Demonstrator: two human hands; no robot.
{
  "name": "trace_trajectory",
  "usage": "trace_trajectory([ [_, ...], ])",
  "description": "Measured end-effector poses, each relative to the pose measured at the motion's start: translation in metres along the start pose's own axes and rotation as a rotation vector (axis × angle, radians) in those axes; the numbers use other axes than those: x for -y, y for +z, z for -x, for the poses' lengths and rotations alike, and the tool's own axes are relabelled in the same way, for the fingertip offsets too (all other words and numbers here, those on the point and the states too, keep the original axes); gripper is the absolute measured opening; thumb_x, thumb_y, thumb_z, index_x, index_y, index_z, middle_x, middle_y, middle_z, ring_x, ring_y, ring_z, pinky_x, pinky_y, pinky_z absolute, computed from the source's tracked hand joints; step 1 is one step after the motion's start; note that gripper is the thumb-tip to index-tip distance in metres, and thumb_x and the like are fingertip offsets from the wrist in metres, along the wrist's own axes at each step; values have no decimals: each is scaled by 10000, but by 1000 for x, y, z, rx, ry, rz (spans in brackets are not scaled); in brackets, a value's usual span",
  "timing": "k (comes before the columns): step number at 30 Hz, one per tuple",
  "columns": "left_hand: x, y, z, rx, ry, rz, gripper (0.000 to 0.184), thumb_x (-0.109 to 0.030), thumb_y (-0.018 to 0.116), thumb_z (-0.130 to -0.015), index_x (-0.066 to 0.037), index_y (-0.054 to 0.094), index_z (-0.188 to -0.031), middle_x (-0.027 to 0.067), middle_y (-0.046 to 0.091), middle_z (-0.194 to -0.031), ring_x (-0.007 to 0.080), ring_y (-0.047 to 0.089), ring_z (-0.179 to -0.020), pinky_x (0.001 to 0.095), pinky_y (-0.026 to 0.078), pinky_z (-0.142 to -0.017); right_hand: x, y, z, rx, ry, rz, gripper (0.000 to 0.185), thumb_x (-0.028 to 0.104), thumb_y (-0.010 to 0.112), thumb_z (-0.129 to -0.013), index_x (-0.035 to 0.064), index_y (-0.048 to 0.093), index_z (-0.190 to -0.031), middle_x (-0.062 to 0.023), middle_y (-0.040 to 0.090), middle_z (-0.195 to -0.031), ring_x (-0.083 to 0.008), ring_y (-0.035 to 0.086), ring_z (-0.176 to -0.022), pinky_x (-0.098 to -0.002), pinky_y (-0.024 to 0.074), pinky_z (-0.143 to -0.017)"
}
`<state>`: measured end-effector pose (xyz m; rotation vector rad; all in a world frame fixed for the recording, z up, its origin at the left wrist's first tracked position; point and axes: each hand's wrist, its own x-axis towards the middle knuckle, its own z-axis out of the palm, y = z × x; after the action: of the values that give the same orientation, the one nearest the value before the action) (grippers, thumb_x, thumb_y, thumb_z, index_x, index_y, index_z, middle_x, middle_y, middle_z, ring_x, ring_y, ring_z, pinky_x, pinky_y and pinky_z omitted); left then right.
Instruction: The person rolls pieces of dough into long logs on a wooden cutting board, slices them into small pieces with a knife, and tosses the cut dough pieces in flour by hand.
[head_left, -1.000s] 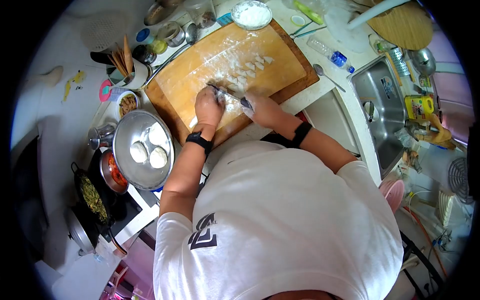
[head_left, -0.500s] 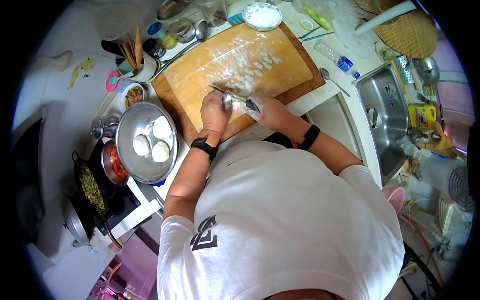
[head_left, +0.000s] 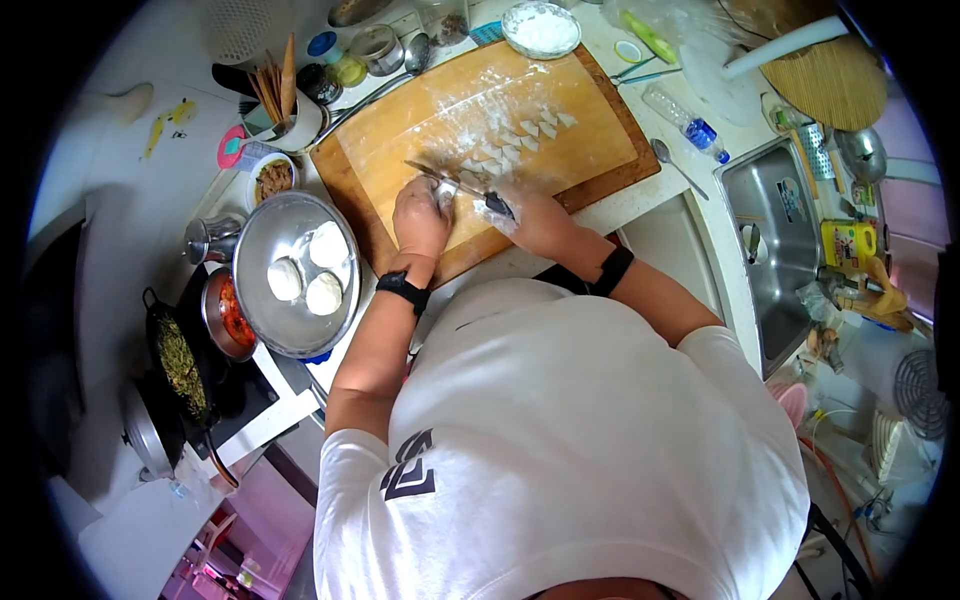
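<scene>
My right hand point(head_left: 538, 222) is closed round the black handle of a knife point(head_left: 440, 176), whose blade points left over the floury wooden board point(head_left: 390, 130). Curled fingers of my left hand point(head_left: 420, 218) press on a bit of white dough point(head_left: 446, 192) just below the blade; most of that dough is hidden. Small cut dough pieces point(head_left: 512, 150) lie in rows beyond the knife, dusted with flour. On the left, a large metal bowl point(head_left: 250, 315) holds three round dough balls point(head_left: 325, 244).
A bowl of flour point(head_left: 541, 28) sits behind the board. To the right are a spoon point(head_left: 675, 165), a plastic bottle point(head_left: 690, 125) and a steel sink point(head_left: 790, 290). At left stand a small bowl of food point(head_left: 273, 180), a red-filled pan point(head_left: 236, 320) and a black wok point(head_left: 180, 370).
The view has shifted slightly. The knife blade has moved a little up and left relative to my left hand, and both hands keep their holds.
</scene>
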<state>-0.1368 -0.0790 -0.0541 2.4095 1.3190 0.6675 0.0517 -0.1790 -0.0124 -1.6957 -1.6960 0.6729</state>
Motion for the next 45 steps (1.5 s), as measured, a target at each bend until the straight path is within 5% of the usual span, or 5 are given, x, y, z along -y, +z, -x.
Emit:
trace_trajectory([
  [8,3,2,2,-15,4,-18,264,-127,749,-732,-22,594,-919,201,644,-918,398,608,-898,469,501,-810,-9,19,-12,199,108,55,283,196,630,-887,21,571,-1101,-251,659,-978,-441,624,-918,-515,493,-793],
  [15,-6,-23,17,62,-96,111,260,-95,752,-725,-23,598,-923,191,639,-933,392,600,-922,465,491,-837,3,11,-8,128,100,-167,283,206,628,-897,19,566,-1101,-255,655,-927,-445,627,-893,-521,490,-760],
  [18,-9,-20,22,53,-76,108,260,-91,750,-726,-25,601,-927,187,639,-936,392,598,-924,461,488,-845,11,-3,2,99,-27,-20,280,218,635,-902,23,568,-1092,-247,657,-922,-446,629,-887,-526,488,-751],
  [34,7,-31,26,-32,-88,12,186,-115,706,-813,-35,637,-966,180,662,-926,396,611,-888,467,488,-819,19,13,-8,156,78,-88,285,272,641,-901,26,593,-1038,-237,667,-908,-442,636,-864,-503,501,-756],
  [45,0,-37,31,-2,-131,-21,198,-133,732,-797,-33,618,-925,181,653,-915,391,605,-900,462,490,-806,9,43,-19,199,25,-11,229,189,639,-870,16,582,-1010,-242,661,-910,-441,631,-873,-514,492,-755],
])
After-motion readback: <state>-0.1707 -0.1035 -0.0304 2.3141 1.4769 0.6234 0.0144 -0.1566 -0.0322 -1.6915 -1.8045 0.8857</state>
